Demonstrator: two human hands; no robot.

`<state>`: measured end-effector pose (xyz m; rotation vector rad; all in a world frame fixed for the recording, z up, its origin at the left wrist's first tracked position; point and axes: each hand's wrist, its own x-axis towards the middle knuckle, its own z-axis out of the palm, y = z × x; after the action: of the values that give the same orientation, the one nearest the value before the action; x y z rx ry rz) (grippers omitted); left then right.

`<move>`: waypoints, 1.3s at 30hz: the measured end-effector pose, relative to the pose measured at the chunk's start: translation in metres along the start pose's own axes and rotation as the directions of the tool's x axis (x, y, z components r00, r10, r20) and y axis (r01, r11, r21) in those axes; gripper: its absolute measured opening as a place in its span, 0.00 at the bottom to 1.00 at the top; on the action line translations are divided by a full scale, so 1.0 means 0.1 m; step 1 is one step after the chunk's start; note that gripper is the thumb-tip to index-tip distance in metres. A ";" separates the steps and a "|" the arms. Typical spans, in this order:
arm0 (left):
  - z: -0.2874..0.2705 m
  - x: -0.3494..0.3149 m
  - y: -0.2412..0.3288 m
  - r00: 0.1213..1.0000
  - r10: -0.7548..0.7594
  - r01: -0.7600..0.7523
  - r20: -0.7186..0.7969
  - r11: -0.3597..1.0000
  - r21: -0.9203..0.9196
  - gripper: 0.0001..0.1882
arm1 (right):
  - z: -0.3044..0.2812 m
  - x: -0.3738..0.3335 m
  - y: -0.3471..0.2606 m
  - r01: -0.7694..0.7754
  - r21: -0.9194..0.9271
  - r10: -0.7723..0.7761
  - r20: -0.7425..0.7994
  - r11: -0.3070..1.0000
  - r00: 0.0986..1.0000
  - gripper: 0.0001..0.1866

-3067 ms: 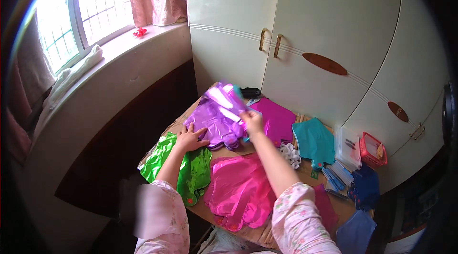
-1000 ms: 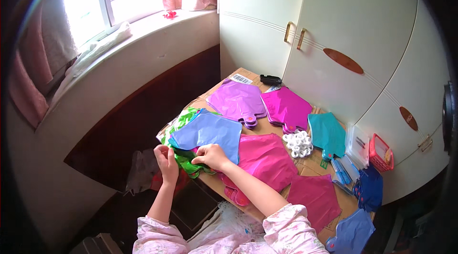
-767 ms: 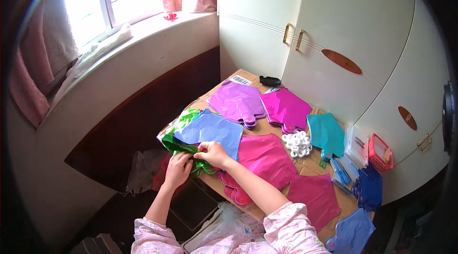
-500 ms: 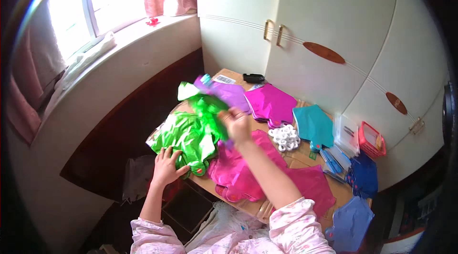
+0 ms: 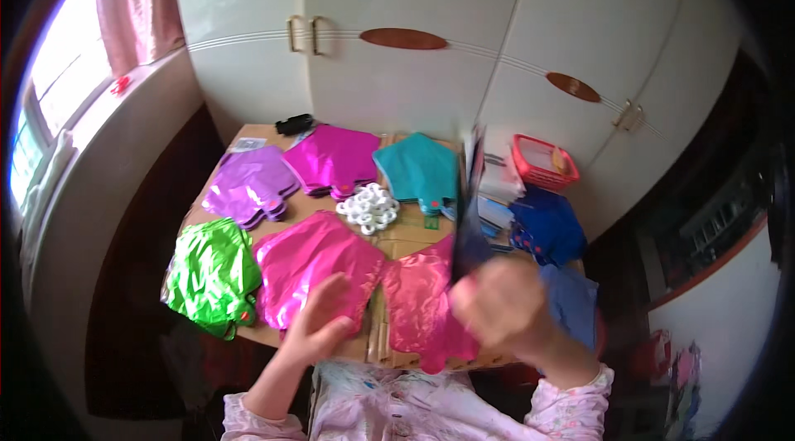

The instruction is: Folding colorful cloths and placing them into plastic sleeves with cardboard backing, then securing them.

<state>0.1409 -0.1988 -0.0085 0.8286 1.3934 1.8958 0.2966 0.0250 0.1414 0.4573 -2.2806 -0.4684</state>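
My left hand (image 5: pixel 319 325) holds nothing; its fingers are apart over the near edge of a stack of shiny pink foil pieces (image 5: pixel 310 255), which look like flat foil balloons. To the right, my blurred right hand (image 5: pixel 501 300) grips a dark, thin, flat sheet (image 5: pixel 470 234) that stands up nearly edge-on; its kind cannot be made out. Left of that hand lies a coral-pink foil piece (image 5: pixel 418 284), its lower end over the table's front edge. A crumpled green foil stack (image 5: pixel 215 271) rests at the left. White rings (image 5: pixel 368 207) form a pile mid-table.
Purple (image 5: pixel 252 180), magenta (image 5: pixel 335 158) and teal (image 5: pixel 418 168) foil stacks line the back of the cardboard-covered table (image 5: pixel 385 343). Blue pieces (image 5: pixel 551 226), a red basket (image 5: pixel 542 161) and clear packets (image 5: pixel 501 180) crowd the right. White cabinets (image 5: pixel 397 93) rise behind.
The view has swung right. The green piece has left my right hand, which now holds the dark sheet at the right. My left hand has moved off the green stack to the pink one.
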 end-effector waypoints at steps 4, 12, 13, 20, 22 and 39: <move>0.72 0.21 -0.37 0.978 -0.056 0.142 0.201 0.886 -0.441 0.44 | 0.20 -0.45 -0.67 -0.069 0.071 0.052 0.216 0.995 0.975 0.04; 0.82 0.17 -0.76 0.945 -0.320 0.296 -0.070 0.925 -0.239 0.30 | 0.68 -1.11 -1.32 -0.362 0.394 0.244 0.319 0.845 0.916 0.15; 0.79 0.18 -0.83 0.953 -0.295 0.269 -0.070 0.928 -0.257 0.33 | 0.60 -1.16 -1.26 -0.402 0.468 0.312 0.260 0.787 0.914 0.18; 0.79 0.21 -1.00 0.919 -0.345 0.249 -0.193 0.884 -0.396 0.34 | 0.54 -1.99 -1.27 -0.883 0.380 0.824 0.381 0.275 0.420 0.38; 0.82 0.23 -1.03 0.910 -0.362 0.255 -0.202 0.872 -0.417 0.34 | 0.57 -2.04 -1.27 -0.890 0.373 0.816 0.407 0.261 0.410 0.38; 0.59 -0.94 -1.09 0.770 -0.626 0.626 0.122 0.779 0.041 0.14 | 1.44 -1.72 0.14 -0.935 0.086 0.522 0.810 0.343 0.266 0.47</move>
<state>0.2571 -0.2143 -0.1100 0.3893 1.3640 1.2952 0.3012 0.1437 -0.0499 -0.8205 -2.9290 0.7775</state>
